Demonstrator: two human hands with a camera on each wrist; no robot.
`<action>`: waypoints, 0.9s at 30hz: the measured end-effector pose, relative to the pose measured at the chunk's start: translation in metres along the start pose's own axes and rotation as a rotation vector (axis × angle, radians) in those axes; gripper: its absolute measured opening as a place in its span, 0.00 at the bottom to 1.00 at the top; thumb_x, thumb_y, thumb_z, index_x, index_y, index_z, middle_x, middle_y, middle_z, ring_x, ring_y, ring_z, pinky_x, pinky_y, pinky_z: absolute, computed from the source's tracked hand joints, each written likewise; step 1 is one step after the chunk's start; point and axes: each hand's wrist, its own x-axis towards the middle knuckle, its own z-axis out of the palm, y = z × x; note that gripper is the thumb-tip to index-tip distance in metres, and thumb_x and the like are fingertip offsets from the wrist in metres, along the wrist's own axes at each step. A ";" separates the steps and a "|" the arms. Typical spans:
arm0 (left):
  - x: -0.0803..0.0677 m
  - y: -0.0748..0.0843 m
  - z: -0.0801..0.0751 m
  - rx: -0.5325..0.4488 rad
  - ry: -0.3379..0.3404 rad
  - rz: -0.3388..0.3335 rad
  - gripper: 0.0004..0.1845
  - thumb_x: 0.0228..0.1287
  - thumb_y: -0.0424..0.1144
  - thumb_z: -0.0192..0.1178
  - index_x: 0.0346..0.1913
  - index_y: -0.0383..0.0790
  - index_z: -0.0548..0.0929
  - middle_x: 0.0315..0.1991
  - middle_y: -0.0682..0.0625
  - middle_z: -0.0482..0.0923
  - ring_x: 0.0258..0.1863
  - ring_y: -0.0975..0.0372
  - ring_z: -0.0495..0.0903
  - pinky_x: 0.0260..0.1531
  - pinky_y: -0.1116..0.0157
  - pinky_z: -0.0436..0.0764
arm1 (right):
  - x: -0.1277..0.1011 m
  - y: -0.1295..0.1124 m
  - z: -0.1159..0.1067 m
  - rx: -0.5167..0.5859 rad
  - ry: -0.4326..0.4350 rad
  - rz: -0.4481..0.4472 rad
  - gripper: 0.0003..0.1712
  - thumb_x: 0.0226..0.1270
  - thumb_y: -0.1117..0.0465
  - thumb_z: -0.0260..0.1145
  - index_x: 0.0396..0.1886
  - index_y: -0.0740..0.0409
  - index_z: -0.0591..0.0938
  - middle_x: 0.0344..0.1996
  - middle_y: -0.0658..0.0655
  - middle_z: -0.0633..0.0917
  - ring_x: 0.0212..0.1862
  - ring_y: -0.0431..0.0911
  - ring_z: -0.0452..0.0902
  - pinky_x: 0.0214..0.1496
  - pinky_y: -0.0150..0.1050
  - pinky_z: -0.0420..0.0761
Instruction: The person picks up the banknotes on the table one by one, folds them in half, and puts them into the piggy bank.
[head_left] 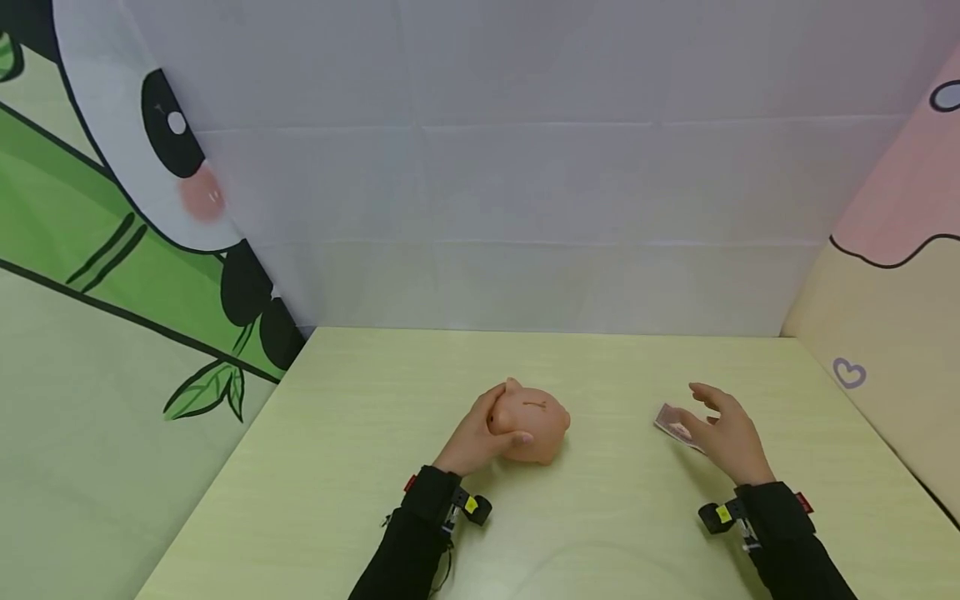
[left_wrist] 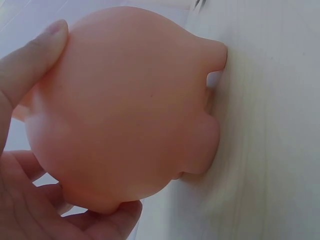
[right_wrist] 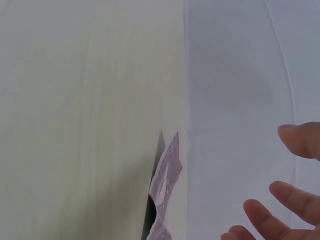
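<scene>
A peach-coloured piggy bank stands on the table, with a short slot on top. My left hand grips it from the left side, the thumb at the near side and the fingers round the far side. In the left wrist view the piggy bank shows its round body and stubby feet at the tabletop. Off to the right, a creased, purplish banknote lies on the table. My right hand hovers by it, thumb and fingers apart. In the right wrist view a gap separates the fingers from the banknote.
The pale wooden table ends at the back against a whitish hanging cloth. Printed cartoon panels border it on the left and right. Each wrist wears a dark band with a small camera, and a cable runs along the left forearm.
</scene>
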 end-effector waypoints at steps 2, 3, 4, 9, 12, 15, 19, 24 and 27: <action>0.000 0.000 0.000 0.001 -0.002 0.000 0.51 0.58 0.46 0.72 0.78 0.49 0.52 0.77 0.48 0.54 0.73 0.50 0.61 0.69 0.45 0.65 | -0.002 0.004 -0.004 0.005 0.003 0.021 0.35 0.73 0.54 0.61 0.70 0.71 0.64 0.64 0.77 0.68 0.66 0.70 0.60 0.62 0.63 0.68; -0.001 0.000 0.000 0.004 -0.002 -0.002 0.50 0.57 0.47 0.72 0.78 0.50 0.52 0.77 0.49 0.55 0.73 0.51 0.62 0.69 0.46 0.65 | -0.004 0.007 -0.005 0.001 0.006 0.028 0.36 0.73 0.54 0.61 0.70 0.72 0.64 0.64 0.78 0.68 0.66 0.71 0.60 0.62 0.64 0.67; -0.001 0.000 0.000 0.004 -0.003 -0.004 0.50 0.57 0.48 0.72 0.78 0.50 0.52 0.77 0.49 0.55 0.73 0.51 0.62 0.69 0.46 0.65 | -0.005 0.009 -0.007 -0.003 0.007 0.036 0.36 0.73 0.53 0.61 0.70 0.72 0.63 0.64 0.78 0.67 0.66 0.71 0.59 0.62 0.64 0.67; -0.001 -0.001 0.000 0.009 -0.007 -0.012 0.50 0.57 0.51 0.71 0.78 0.51 0.53 0.76 0.49 0.55 0.73 0.51 0.62 0.69 0.47 0.65 | -0.012 0.018 -0.015 -0.039 -0.022 0.099 0.37 0.74 0.51 0.59 0.71 0.72 0.62 0.64 0.79 0.66 0.65 0.73 0.58 0.59 0.67 0.67; -0.001 -0.001 0.000 0.008 -0.007 -0.011 0.50 0.57 0.51 0.71 0.78 0.51 0.53 0.76 0.49 0.55 0.73 0.51 0.62 0.69 0.46 0.65 | -0.014 0.022 -0.019 -0.075 -0.070 0.143 0.38 0.75 0.50 0.57 0.71 0.73 0.60 0.64 0.80 0.65 0.65 0.75 0.58 0.57 0.68 0.67; -0.001 0.000 0.000 0.004 -0.006 -0.010 0.50 0.57 0.50 0.71 0.77 0.52 0.53 0.76 0.50 0.55 0.73 0.52 0.61 0.69 0.47 0.65 | -0.013 0.025 -0.022 -0.104 -0.123 0.184 0.39 0.76 0.48 0.55 0.72 0.74 0.59 0.64 0.82 0.64 0.64 0.76 0.57 0.57 0.68 0.68; -0.002 0.001 0.000 0.000 -0.005 -0.006 0.50 0.58 0.46 0.72 0.78 0.51 0.52 0.77 0.49 0.54 0.73 0.51 0.61 0.70 0.47 0.64 | -0.013 0.032 -0.024 -0.130 -0.162 0.228 0.41 0.75 0.46 0.55 0.71 0.74 0.59 0.64 0.82 0.64 0.64 0.76 0.59 0.56 0.66 0.72; -0.001 0.002 -0.001 0.001 0.000 -0.006 0.51 0.58 0.45 0.72 0.78 0.48 0.51 0.77 0.48 0.53 0.74 0.50 0.60 0.70 0.45 0.63 | -0.013 0.039 -0.025 -0.132 -0.191 0.233 0.43 0.75 0.44 0.55 0.72 0.74 0.58 0.65 0.81 0.63 0.63 0.75 0.63 0.53 0.60 0.76; -0.001 0.001 -0.001 0.006 -0.003 -0.008 0.51 0.57 0.47 0.72 0.78 0.48 0.52 0.77 0.49 0.54 0.73 0.51 0.61 0.70 0.46 0.64 | -0.013 0.041 -0.026 -0.149 -0.195 0.227 0.42 0.75 0.45 0.56 0.71 0.75 0.59 0.63 0.82 0.65 0.62 0.74 0.65 0.52 0.60 0.77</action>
